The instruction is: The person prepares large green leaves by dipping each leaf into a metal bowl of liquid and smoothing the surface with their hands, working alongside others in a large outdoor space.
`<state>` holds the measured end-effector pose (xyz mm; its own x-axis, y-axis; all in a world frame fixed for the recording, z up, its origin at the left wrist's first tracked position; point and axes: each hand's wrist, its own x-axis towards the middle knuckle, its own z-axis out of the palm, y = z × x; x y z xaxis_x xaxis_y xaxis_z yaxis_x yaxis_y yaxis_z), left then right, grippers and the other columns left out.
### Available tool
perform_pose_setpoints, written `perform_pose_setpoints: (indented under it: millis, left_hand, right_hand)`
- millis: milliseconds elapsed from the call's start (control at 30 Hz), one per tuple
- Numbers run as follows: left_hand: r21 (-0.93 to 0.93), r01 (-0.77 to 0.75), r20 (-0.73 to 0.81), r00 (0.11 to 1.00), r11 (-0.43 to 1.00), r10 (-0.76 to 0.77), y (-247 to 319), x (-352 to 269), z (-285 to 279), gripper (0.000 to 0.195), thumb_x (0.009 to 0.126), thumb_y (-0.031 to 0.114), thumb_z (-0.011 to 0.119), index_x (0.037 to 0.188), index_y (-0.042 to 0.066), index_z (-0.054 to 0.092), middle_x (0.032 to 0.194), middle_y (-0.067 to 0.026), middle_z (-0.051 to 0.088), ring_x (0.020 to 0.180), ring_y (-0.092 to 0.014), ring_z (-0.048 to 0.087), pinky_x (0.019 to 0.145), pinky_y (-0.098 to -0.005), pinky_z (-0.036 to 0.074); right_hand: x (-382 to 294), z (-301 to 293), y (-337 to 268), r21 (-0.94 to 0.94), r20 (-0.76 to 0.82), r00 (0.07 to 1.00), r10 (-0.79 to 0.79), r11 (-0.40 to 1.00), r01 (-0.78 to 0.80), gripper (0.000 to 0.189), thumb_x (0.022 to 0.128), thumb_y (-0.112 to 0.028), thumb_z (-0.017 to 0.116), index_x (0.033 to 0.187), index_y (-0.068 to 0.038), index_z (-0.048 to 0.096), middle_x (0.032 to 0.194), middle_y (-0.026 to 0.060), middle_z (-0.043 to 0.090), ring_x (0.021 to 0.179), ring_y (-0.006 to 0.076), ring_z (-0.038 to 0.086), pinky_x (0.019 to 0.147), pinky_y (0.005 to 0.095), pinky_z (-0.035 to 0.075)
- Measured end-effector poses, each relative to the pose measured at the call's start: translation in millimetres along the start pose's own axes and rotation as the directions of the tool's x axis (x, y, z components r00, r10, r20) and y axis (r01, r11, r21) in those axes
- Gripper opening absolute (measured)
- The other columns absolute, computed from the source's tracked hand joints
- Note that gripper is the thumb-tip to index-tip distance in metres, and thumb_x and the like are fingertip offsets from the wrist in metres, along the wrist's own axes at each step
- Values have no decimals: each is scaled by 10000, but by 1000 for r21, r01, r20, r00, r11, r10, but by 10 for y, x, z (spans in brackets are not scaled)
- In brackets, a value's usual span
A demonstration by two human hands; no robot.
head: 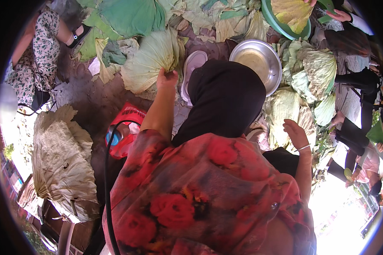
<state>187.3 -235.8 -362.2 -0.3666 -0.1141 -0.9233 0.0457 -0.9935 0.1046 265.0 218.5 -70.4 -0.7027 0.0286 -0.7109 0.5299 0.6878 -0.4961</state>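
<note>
My left hand (167,78) is at the gathered end of a pale, dried lotus leaf (143,62), its fingers touching the leaf. Whether the fingers grip it, I cannot tell. That leaf lies fanned out on the ground, overlapping others to the left of my shoe (194,62). My right hand (296,134), with a bracelet at the wrist, hovers out to the right with nothing in it, fingers apart. Near it are stacked folded lotus leaves (282,106). A metal basin (274,67) with shallow, yellowish liquid stands beyond my knee.
Large green leaves (132,17) spread across the far ground. A green tub (268,19) holds a yellowed leaf, with another person's hand (340,15) nearby. A red bag (123,145) with a bottle sits at my left, near a dried leaf bundle (63,162). Several people sit around.
</note>
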Motion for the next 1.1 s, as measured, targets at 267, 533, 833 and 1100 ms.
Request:
perform_pose_setpoints:
  millis: [267, 533, 833, 1100]
  left_hand:
    - [57, 37, 376, 925, 998, -55, 414, -676, 633, 145, 810, 153, 467, 914, 65, 514, 852, -62, 574, 693, -197, 513, 480, -283, 376]
    - [153, -240, 765, 642, 958, 39, 301, -2551, 1561, 303, 769, 119, 541, 1059, 57, 478, 1009, -77, 556, 881, -231, 535, 672, -359, 427]
    - [491, 83, 837, 233, 867, -496, -703, -3539, 2508, 252, 830, 137, 457, 1069, 55, 465, 1059, -100, 534, 951, -257, 507, 735, -406, 407]
    - [758, -242, 646, 407, 606, -645, -2189, -3337, 2201, 304, 826, 145, 467, 1112, 49, 427, 1070, -109, 524, 967, -255, 498, 768, -382, 401]
  right_hand:
    - [-73, -3, -63, -191, -18, 986, -166, 969, 159, 279, 797, -133, 534, 1053, -23, 516, 871, 126, 593, 777, 187, 576, 700, 262, 445]
    - [-122, -80, -94, -213, -71, 948, -310, 933, 289, 270, 779, -139, 539, 1027, -34, 527, 829, 136, 592, 757, 237, 576, 685, 292, 447]
    - [-20, -110, -378, -33, -116, 787, -606, 794, 607, 363, 823, -322, 487, 1064, -52, 513, 909, 149, 579, 824, 236, 573, 711, 288, 446]
    - [-140, -306, -1128, 918, -214, 832, -511, 185, 350, 499, 792, -432, 522, 1135, -82, 427, 1065, 68, 517, 992, 170, 493, 725, 292, 420]
